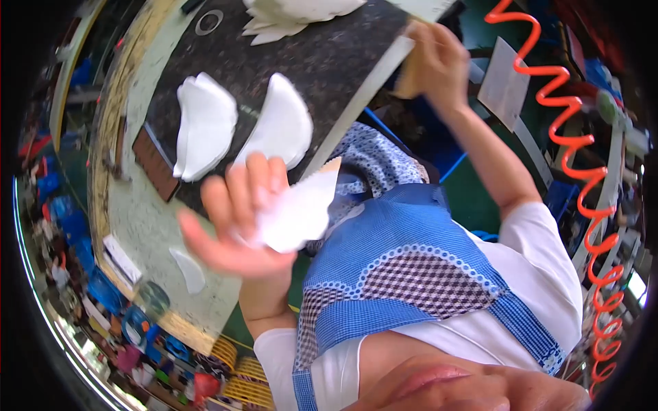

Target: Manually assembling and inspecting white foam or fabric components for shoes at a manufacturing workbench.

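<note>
White scallop-edged piece (301, 219) sits in the left hand (250, 212), pinched by its lower-left end between thumb and fingers; its long axis slants up to the right, ending in a pointed tip. Just beyond, two white curved pieces (205, 127) lie on a dark speckled board (336, 65), both long axes running mostly away from the person. Farther off is a white layered stack (295, 14). The right hand (442, 65), fingers bent, is at a tan piece (409, 75); blur leaves its grip uncertain.
</note>
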Available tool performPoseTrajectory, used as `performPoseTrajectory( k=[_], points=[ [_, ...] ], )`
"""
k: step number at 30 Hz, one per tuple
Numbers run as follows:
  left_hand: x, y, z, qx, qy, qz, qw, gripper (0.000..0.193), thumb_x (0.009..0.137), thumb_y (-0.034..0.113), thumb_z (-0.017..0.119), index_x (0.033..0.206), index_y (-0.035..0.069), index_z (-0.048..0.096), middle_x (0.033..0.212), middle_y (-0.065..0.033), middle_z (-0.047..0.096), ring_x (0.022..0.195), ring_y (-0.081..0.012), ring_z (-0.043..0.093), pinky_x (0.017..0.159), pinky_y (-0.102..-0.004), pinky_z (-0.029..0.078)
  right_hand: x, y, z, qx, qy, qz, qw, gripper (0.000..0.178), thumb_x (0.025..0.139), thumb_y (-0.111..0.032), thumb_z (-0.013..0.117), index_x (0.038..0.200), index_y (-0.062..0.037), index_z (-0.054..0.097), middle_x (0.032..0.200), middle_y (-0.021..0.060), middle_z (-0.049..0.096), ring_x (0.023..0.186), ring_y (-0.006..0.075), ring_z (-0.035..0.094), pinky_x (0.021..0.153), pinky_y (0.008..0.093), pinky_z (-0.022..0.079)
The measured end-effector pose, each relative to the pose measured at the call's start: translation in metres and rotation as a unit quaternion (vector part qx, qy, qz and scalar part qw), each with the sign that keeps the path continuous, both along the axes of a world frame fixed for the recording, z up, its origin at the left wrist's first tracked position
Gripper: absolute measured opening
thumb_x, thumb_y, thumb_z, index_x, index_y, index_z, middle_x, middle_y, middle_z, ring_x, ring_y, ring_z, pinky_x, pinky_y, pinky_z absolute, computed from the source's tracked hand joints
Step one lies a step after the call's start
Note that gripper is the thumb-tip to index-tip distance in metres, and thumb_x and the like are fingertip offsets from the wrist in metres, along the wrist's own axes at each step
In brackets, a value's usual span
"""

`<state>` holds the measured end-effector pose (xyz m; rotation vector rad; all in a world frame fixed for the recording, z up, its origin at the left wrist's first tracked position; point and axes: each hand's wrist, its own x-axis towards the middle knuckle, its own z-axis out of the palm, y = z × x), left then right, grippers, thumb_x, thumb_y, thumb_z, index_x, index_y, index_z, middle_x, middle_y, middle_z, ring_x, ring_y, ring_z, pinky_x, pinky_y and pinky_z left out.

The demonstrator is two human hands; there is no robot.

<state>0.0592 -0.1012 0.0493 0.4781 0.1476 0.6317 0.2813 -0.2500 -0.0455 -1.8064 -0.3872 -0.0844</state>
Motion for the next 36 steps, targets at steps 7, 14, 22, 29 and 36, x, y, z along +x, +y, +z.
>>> performPoseTrajectory(
  k=[7, 14, 22, 29, 36],
  points=[
    [-0.011, 0.037, -0.028, -0.157, 0.011, -0.053, 0.986, 0.052, 0.096, 0.048, 0.050, 0.059, 0.018, 0.029, 0.060, 0.0038, 0.041, 0.080, -0.0156, 0.047, 0.079, -0.0307, 0.037, -0.022, -0.045, 0.004, -0.123, -0.011, 0.240, 0.963, 0.019, 0.094, -0.015, 0.066, 0.107, -0.0018, 0.069, 0.085, 0.0063, 0.069, 0.071, 0.0115, 0.065, 0.060, 0.0225, 0.051],
    [-0.015, 0.026, -0.030, -0.005, 0.016, -0.110, 0.994, 0.057, 0.099, 0.056, 0.036, 0.057, 0.019, 0.025, 0.056, 0.0035, 0.041, 0.078, -0.0167, 0.046, 0.075, -0.0313, 0.035, -0.075, 0.040, 0.061, -0.105, 0.321, 0.585, 0.738, 0.015, 0.090, -0.010, 0.068, 0.099, 0.0026, 0.070, 0.080, 0.0059, 0.070, 0.064, 0.0071, 0.064, 0.060, 0.0185, 0.052],
    [-0.024, 0.018, -0.030, -0.151, -0.088, -0.064, 0.982, 0.062, 0.095, 0.052, 0.056, 0.052, 0.019, 0.025, 0.052, 0.0058, 0.036, 0.068, -0.0092, 0.047, 0.070, -0.0255, 0.039, -0.085, 0.041, 0.053, -0.069, 0.370, 0.558, 0.740, 0.013, 0.081, -0.002, 0.064, 0.092, 0.0028, 0.069, 0.079, 0.0071, 0.070, 0.067, 0.0097, 0.068, 0.062, 0.0207, 0.055],
    [-0.056, 0.044, -0.032, -0.083, -0.101, -0.033, 0.991, 0.059, 0.096, 0.065, 0.043, 0.062, 0.019, 0.032, 0.053, 0.0048, 0.042, 0.071, -0.0123, 0.046, 0.073, -0.0282, 0.035, -0.017, -0.030, -0.010, 0.077, 0.505, 0.427, 0.746, 0.014, 0.090, -0.009, 0.057, 0.100, -0.0028, 0.065, 0.083, 0.0070, 0.068, 0.070, 0.0100, 0.066, 0.059, 0.0211, 0.054],
    [-0.063, 0.016, -0.040, 0.384, 0.302, -0.020, 0.872, 0.067, 0.099, 0.065, 0.031, 0.101, 0.002, 0.054, 0.096, -0.0144, 0.063, 0.072, -0.0178, 0.067, 0.063, -0.0279, 0.055, -0.006, -0.049, 0.003, -0.296, 0.104, 0.397, 0.862, 0.035, 0.093, -0.040, 0.066, 0.090, -0.0059, 0.073, 0.096, 0.0083, 0.066, 0.075, 0.0114, 0.060, 0.063, 0.0236, 0.046]
  ],
)
